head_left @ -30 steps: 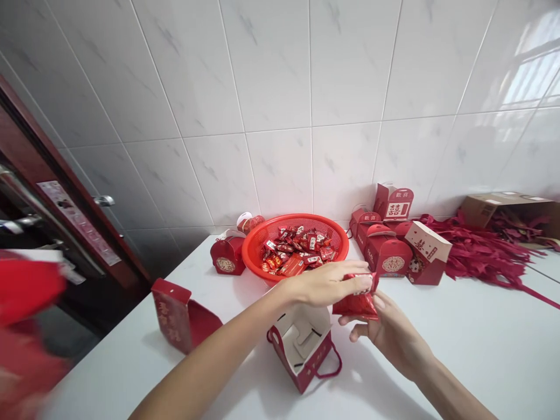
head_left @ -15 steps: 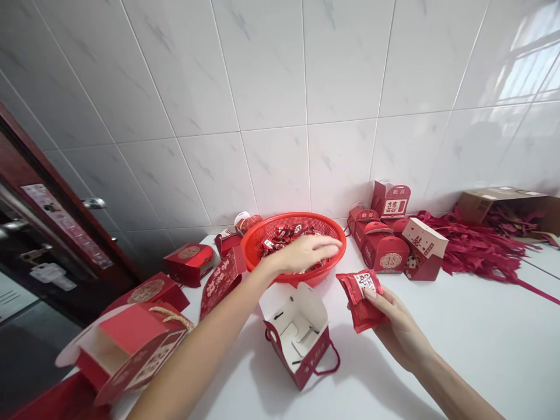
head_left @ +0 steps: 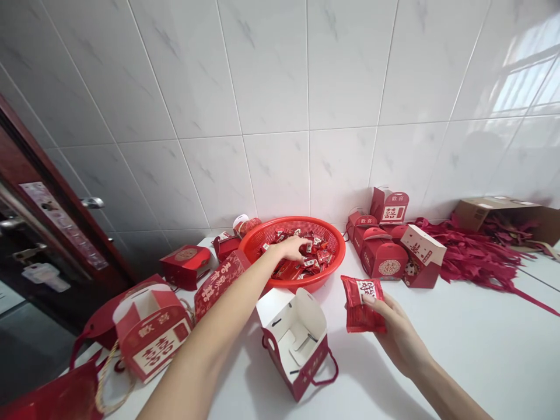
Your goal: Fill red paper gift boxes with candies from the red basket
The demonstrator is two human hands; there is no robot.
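Observation:
My left hand (head_left: 292,248) reaches into a red plastic basket (head_left: 336,248), its fingers apart and lowered onto small red-wrapped candies (head_left: 312,266). Nothing shows in its grasp, though the fingertips are partly hidden. To the right, my right hand (head_left: 396,332) pinches shiny red snack packets (head_left: 365,312) with white lettering. They look like two overlapping, held above the table. Between my arms stands an open dark-red gift box (head_left: 301,341) with its flaps up, a white inside and a cord handle (head_left: 330,373). I see no contents in it.
Several red gift boxes (head_left: 153,332) stand at the left, and more (head_left: 385,256) at the back right. Dark-red ribbons (head_left: 472,256) lie by a cardboard box (head_left: 494,205) at the far right. A tiled wall (head_left: 280,169) closes off the back; a door (head_left: 56,233) is at left.
My left hand has moved left and down from above the basket's right side into the candies. My right hand still holds the packets, now more upright. The view has shifted slightly.

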